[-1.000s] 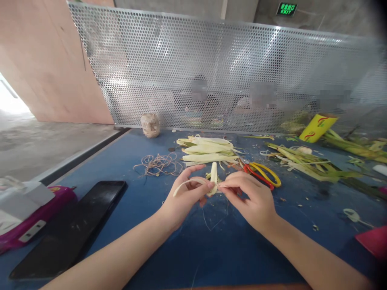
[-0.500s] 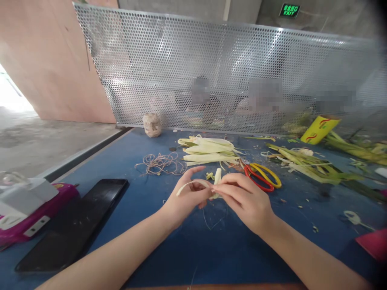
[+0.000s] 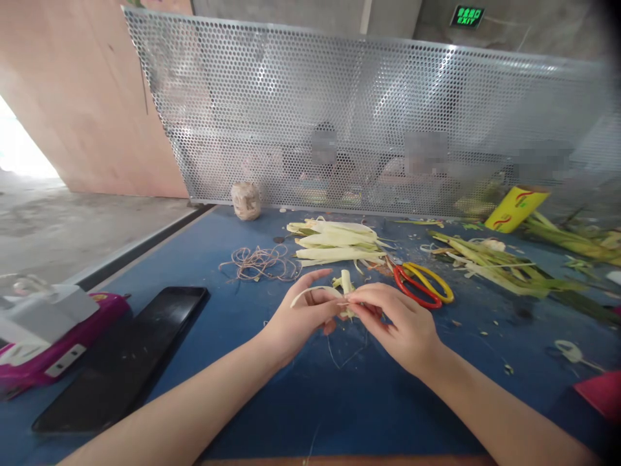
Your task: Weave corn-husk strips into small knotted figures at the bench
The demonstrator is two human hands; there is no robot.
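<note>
In the head view, my left hand (image 3: 301, 318) pinches a pale corn husk piece (image 3: 346, 281) between thumb and fingers, its index finger stretched out. A narrow curved husk strip (image 3: 305, 294) arches over that hand from the pinch. My right hand (image 3: 402, 323) is closed, its thumb and fingertips meeting the left ones at the husk. The exact hold is partly hidden by the fingers. A fine thread (image 3: 330, 353) hangs below. Just beyond lie flat corn husks (image 3: 339, 239). Scissors (image 3: 424, 288) with red and yellow handles rest right of them.
A tangled cord (image 3: 262, 264) and a black phone (image 3: 130, 356) lie left, beside a magenta power strip (image 3: 107, 314) with a white charger. A wrapped roll (image 3: 246, 200) stands by the perforated metal screen (image 3: 291, 97). Green husks (image 3: 495, 265) and a yellow tube (image 3: 517, 208) are right.
The upright husk piece has shifted slightly left and tilts a little the other way. Both hands stay together, with the right fingers slightly moved at the pinch.
</note>
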